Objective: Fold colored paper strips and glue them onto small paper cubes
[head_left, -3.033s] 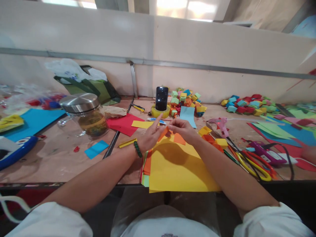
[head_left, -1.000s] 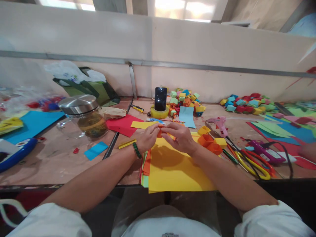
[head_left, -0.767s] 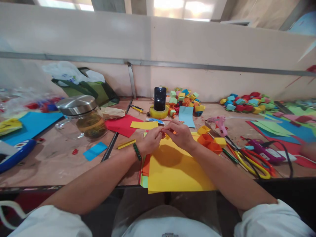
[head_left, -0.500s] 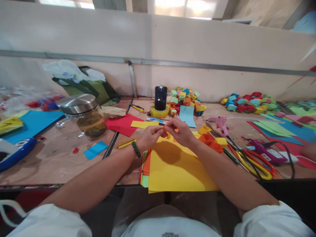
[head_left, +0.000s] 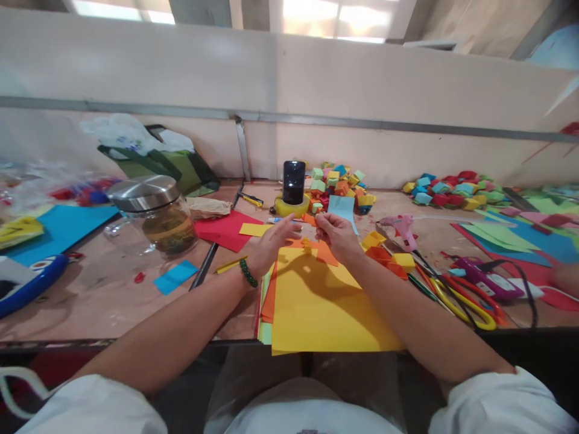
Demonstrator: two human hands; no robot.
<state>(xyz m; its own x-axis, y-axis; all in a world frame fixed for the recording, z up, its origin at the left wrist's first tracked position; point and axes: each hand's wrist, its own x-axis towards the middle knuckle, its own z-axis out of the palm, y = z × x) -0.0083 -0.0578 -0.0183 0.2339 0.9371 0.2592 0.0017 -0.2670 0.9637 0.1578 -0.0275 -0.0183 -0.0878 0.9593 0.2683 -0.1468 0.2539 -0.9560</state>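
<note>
My right hand [head_left: 337, 237] pinches a small orange paper piece [head_left: 310, 220] between thumb and fingertips. Facing it, my left hand [head_left: 275, 242] has its fingers stretched out and apart, holding nothing, close to the left side of that piece. Below both hands lies a stack topped by a yellow sheet [head_left: 330, 301]. A small yellow paper piece [head_left: 306, 245] and a flat orange piece [head_left: 326, 254] rest at the back of this sheet. Open orange and yellow paper boxes [head_left: 380, 255] stand just right of my right hand.
A glass teapot [head_left: 158, 223] stands left. Behind my hands, a phone [head_left: 294, 182] leans upright before a heap of paper cubes [head_left: 341, 184]. At the right are a pink glue gun [head_left: 402, 229], a purple glue gun [head_left: 491, 280], scissors and part of another person's hand [head_left: 567, 277].
My left hand has opened and come away from the orange piece, its fingers now stretched. My right hand has moved slightly right, still pinching the piece, which now shows more.
</note>
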